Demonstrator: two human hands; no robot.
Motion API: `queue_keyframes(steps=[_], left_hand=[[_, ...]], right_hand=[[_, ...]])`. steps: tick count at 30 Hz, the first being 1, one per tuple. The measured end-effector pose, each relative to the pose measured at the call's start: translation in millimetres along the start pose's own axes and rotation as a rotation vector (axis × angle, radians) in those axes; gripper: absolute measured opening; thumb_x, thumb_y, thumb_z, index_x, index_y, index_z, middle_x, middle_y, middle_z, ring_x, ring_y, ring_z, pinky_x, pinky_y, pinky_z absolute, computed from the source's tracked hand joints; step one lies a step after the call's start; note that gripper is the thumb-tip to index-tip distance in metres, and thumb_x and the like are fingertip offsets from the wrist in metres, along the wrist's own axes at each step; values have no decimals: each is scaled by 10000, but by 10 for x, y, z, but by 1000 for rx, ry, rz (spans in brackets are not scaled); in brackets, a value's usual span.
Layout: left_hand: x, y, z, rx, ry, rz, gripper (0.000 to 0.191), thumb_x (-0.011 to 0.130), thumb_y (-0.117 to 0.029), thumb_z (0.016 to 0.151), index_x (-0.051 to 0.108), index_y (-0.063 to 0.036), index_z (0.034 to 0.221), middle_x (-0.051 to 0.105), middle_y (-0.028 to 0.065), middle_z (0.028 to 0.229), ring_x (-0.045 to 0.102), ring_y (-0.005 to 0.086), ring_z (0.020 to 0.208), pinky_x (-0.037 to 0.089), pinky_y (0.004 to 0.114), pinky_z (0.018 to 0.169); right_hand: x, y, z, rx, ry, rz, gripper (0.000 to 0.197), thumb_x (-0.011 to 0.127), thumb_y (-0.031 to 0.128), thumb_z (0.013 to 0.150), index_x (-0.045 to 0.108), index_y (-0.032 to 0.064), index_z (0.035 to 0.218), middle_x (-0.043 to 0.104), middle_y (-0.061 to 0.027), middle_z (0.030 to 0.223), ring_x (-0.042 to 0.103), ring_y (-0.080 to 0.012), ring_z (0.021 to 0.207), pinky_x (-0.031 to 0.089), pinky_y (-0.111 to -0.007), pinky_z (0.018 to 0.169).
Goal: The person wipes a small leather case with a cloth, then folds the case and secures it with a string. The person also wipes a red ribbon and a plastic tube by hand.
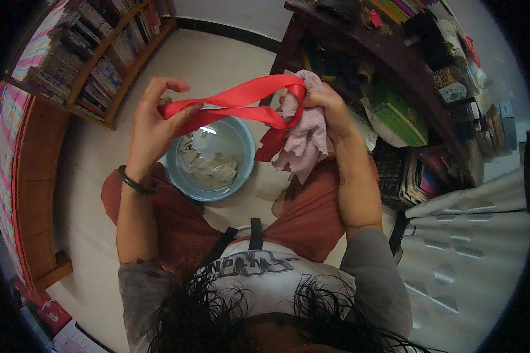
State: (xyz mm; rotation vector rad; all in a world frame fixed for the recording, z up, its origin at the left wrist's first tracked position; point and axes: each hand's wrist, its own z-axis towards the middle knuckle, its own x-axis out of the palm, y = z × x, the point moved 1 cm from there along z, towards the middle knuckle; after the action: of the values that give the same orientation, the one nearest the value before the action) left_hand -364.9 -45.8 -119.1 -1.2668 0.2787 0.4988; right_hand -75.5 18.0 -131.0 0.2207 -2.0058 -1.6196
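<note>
A red satin ribbon (251,90) stretches between my two hands above a basin. My left hand (159,110) pinches its left end between thumb and fingers, with the index finger raised. At the other end, my right hand (329,106) holds a crumpled pink cloth (307,137), and the ribbon loops around beside it. A short ribbon tail hangs down left of the cloth. Below, a round light-blue plastic basin (249,176) stands on the floor between my knees. Water and a soaked greyish cloth (212,167) are in it. The ribbon and my left hand cover part of its rim.
A wooden bookshelf (110,48) full of books stands at the far left. On the right is a dark wooden desk (335,26) with a green box (397,110) and papers beneath. A pale curtain (463,251) hangs at the lower right. Tiled floor (221,53) lies beyond the basin.
</note>
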Motion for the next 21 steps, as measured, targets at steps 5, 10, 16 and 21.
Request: queue_keyframes(steps=[5,10,16,21], left_hand=[[-122,24,21,-383,258,-599,360,588,-294,911,611,-27,672,609,42,701,549,127,660,451,236,639],[-61,-45,-34,-303,152,-1141,413,440,-296,974,585,-53,673,610,40,678,581,158,777,441,300,850],[-30,8,5,-350,142,-1064,373,470,-297,961,651,23,906,646,67,772,601,163,847,442,275,865],[3,4,10,-101,316,-716,187,574,-137,909,663,21,866,560,9,831,539,83,791,401,225,801]], right_hand=[[-37,109,-72,57,-106,-123,345,489,107,638,572,-32,943,616,-100,868,581,-178,794,472,-276,740],[-79,47,-47,47,113,-208,318,497,93,658,579,5,952,604,-53,839,573,-140,768,461,-248,715],[-159,85,-141,2,51,29,364,510,129,609,513,-30,937,614,-176,898,597,-274,819,494,-343,801],[-391,53,-186,-110,43,291,523,509,177,601,549,-65,1062,599,-237,1057,606,-324,909,491,-399,878]])
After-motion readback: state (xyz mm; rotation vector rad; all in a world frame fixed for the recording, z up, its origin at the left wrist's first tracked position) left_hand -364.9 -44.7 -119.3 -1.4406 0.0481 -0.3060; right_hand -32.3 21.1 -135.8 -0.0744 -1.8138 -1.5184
